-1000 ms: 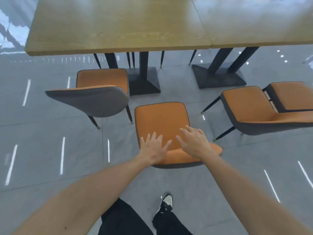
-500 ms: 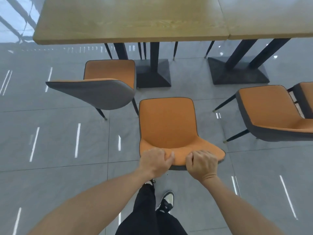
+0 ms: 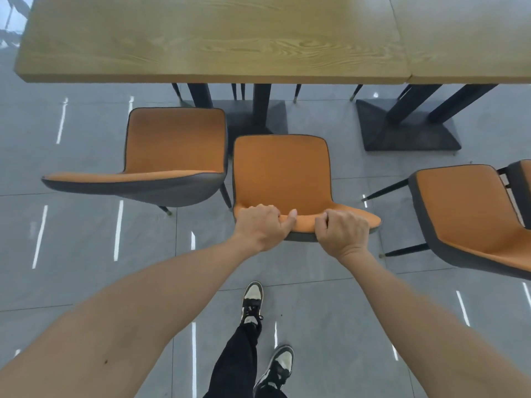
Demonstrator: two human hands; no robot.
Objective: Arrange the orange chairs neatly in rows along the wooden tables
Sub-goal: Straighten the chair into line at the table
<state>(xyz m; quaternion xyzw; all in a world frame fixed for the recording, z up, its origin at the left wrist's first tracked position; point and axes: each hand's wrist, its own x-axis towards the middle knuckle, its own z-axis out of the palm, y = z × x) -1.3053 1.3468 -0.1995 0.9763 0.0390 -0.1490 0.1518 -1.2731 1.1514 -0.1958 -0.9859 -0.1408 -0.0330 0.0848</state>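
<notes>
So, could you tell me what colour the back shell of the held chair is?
Dark grey, under an orange backrest; head view shows it.

Both bare forearms extended forward, converging. Left hand (image 3: 260, 226) curled in a fist-like grip, knuckles up, thumb stretched out toward the right. Right hand (image 3: 342, 231) likewise clenched, fingers folded under, back of hand up. Hands near each other, not touching. Wrists roughly level.

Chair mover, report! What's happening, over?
Left hand and right hand shut on middle chair backrest. Left chair close beside. Table ahead.
</notes>
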